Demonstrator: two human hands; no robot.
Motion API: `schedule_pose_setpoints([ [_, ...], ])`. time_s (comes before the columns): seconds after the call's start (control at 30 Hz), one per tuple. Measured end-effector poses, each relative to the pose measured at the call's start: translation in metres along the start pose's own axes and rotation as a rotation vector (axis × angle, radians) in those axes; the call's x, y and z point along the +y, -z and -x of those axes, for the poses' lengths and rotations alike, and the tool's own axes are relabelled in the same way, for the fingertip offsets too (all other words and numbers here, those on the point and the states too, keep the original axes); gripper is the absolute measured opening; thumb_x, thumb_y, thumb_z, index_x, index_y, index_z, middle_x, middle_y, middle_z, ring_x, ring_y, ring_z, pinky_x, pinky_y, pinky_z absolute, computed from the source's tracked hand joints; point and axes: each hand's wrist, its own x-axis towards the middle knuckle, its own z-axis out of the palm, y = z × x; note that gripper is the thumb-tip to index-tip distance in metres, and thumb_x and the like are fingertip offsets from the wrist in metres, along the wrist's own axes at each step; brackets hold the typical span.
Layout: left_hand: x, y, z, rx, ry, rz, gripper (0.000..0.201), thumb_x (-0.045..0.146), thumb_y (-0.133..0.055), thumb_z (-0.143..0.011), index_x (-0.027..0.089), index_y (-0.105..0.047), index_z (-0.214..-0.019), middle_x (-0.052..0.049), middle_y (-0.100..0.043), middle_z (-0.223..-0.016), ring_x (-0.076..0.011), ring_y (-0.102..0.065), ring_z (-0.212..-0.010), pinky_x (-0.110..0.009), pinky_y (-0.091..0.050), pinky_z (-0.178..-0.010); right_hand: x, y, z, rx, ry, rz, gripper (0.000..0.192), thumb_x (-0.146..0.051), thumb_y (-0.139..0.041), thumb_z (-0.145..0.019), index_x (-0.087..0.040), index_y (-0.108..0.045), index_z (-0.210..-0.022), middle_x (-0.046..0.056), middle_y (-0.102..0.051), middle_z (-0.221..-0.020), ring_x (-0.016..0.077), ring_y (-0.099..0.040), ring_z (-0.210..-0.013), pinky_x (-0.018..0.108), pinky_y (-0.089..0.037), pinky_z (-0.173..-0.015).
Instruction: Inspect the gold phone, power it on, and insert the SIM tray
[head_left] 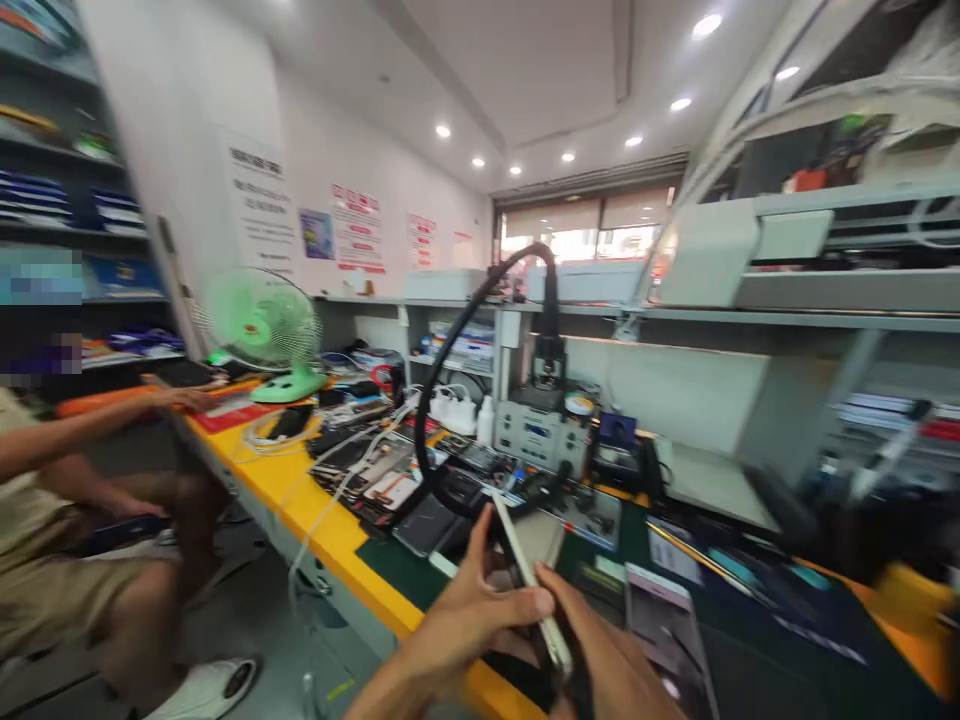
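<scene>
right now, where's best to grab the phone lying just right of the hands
Probably the long edges of the phone near its far end, from above: it lies flat and slim, and the right hand crowds its near left side.

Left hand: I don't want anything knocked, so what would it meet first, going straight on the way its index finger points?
Beyond the phone that the left hand holds, probably the black hose, though depth is unclear.

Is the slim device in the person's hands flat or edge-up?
Edge-up: the slim device shows its narrow pale side to the camera, between left hand and right hand.
</scene>
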Motion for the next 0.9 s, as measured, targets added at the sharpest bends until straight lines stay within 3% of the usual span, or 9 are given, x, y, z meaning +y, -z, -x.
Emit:
schedule_pose_setpoints([
  [0.1, -0.001, 0.004, -0.001, -0.044, 0.021, -0.027, 0.135, 0.034, -0.094, -0.065, 0.039, 0.006, -0.156, -0.014, -0.049, -0.128, -0.0308, -0.065, -0.099, -0.044, -0.059, -0.075, 0.001, 0.003, -0.003, -0.08, -0.043, -0.025, 0.101, -0.004, -0.049, -0.062, -0.021, -0.021, -0.157, 0.01, -0.038, -0.157, 0.0288, -0.047, -0.137, 0.04, -0.045, -0.111],
  [0.17, -0.002, 0.004, -0.002, -0.064, 0.029, -0.03, 0.135, 0.034, -0.093, -0.067, 0.04, 0.009, -0.156, -0.014, -0.046, -0.132, -0.0311, -0.062, -0.105, -0.046, -0.058, -0.079, -0.003, 0.006, -0.004, -0.075, -0.043, -0.018, 0.101, -0.003, -0.048, -0.064, -0.026, -0.019, -0.158, 0.007, -0.037, -0.158, 0.0275, -0.043, -0.14, 0.041, -0.041, -0.114],
  [0.3, -0.003, 0.002, -0.001, -0.083, 0.04, -0.031, 0.139, 0.034, -0.093, -0.068, 0.043, 0.016, -0.154, -0.016, -0.042, -0.137, -0.0268, -0.065, -0.097, -0.047, -0.057, -0.082, -0.01, 0.01, -0.004, -0.087, -0.028, -0.009, 0.1, -0.004, -0.05, -0.066, -0.027, -0.019, -0.158, 0.007, -0.044, -0.152, 0.0287, -0.048, -0.136, 0.041, -0.042, -0.112],
  [0.47, -0.002, 0.003, 0.0, -0.093, 0.029, -0.047, 0.136, 0.034, -0.093, -0.068, 0.045, 0.013, -0.154, -0.016, -0.039, -0.14, -0.0262, -0.065, -0.096, -0.044, -0.056, -0.08, -0.009, 0.01, -0.004, -0.102, -0.038, -0.016, 0.099, -0.005, -0.05, -0.064, -0.023, -0.022, -0.157, 0.01, -0.047, -0.15, 0.03, -0.052, -0.131, 0.04, -0.044, -0.109],
  [0.67, -0.004, 0.003, -0.001, -0.114, 0.012, -0.068, 0.135, 0.034, -0.091, -0.07, 0.042, 0.015, -0.154, -0.014, -0.043, -0.133, -0.0276, -0.061, -0.101, -0.043, -0.056, -0.078, -0.014, 0.014, -0.006, -0.096, -0.021, -0.067, 0.098, -0.003, -0.049, -0.064, -0.02, -0.022, -0.156, 0.011, -0.039, -0.156, 0.0266, -0.048, -0.136, 0.038, -0.042, -0.111],
  [0.9, -0.003, 0.0, -0.002, -0.115, 0.0, -0.095, 0.137, 0.037, -0.09, -0.069, 0.041, 0.017, -0.154, -0.015, -0.041, -0.132, -0.0316, -0.057, -0.111, -0.042, -0.058, -0.077, -0.01, 0.014, 0.001, -0.106, -0.145, -0.045, 0.097, -0.004, -0.051, -0.068, -0.028, -0.021, -0.157, 0.007, -0.036, -0.158, 0.0278, -0.048, -0.134, 0.039, -0.041, -0.112],
])
